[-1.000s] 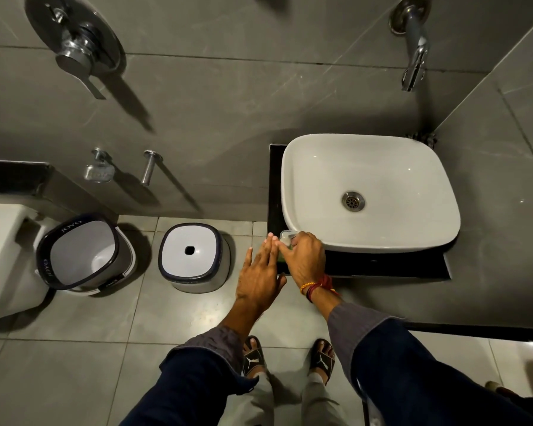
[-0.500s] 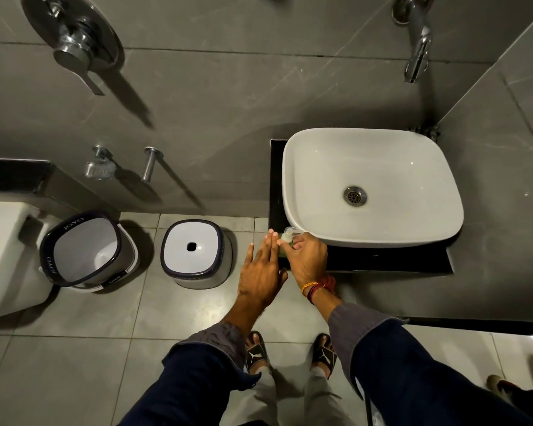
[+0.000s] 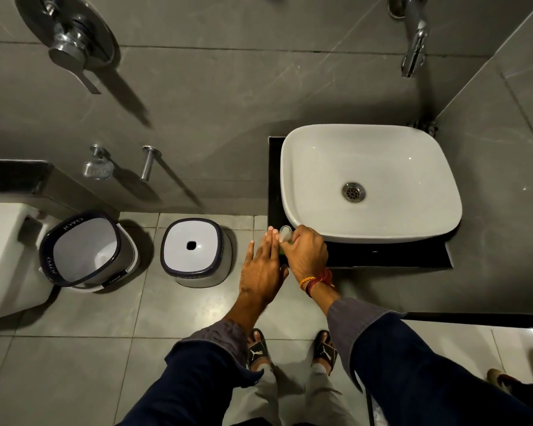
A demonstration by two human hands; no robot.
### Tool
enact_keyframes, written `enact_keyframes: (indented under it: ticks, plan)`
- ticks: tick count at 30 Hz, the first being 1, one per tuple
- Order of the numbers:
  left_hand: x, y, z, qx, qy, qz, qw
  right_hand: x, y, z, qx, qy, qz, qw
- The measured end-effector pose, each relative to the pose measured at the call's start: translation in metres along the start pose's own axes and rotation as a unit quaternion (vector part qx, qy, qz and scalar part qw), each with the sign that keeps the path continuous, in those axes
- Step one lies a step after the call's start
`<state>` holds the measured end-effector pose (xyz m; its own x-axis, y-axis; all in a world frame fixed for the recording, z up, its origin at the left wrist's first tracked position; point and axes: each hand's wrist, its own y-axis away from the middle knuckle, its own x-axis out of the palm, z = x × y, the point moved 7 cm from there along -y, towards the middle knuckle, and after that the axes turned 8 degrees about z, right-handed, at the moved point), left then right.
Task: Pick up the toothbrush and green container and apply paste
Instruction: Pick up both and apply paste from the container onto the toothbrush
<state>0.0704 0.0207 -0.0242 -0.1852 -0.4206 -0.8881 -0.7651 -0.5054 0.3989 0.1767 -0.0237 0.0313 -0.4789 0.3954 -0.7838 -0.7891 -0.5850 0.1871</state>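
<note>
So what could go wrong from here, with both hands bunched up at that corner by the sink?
The right hand grips a small clear-capped item at the very corner of the black counter; a slip could send it onto the floor tiles. The left hand lies flat and open beside it, holding nothing, so it may not catch a fall. The toothbrush is not visible, so paste may be readied with nothing to take it.
</note>
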Motion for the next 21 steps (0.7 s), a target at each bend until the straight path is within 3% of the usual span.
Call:
enact_keyframes:
  ticks: [7, 14, 21]
  plan:
    - [-0.001, 0.000, 0.000, 0.012, -0.002, 0.001, 1.000, 0.001, 0.005, 0.014, -0.081, 0.031, 0.029, 0.996]
    - [-0.003, 0.001, -0.001, 0.011, 0.001, -0.014, 1.000, 0.002, -0.001, 0.017, -0.070, 0.092, 0.051, 0.992]
    - [-0.002, 0.001, -0.001, 0.003, 0.003, -0.013, 1.000, 0.005, 0.003, 0.011, -0.096, 0.051, 0.063, 0.992]
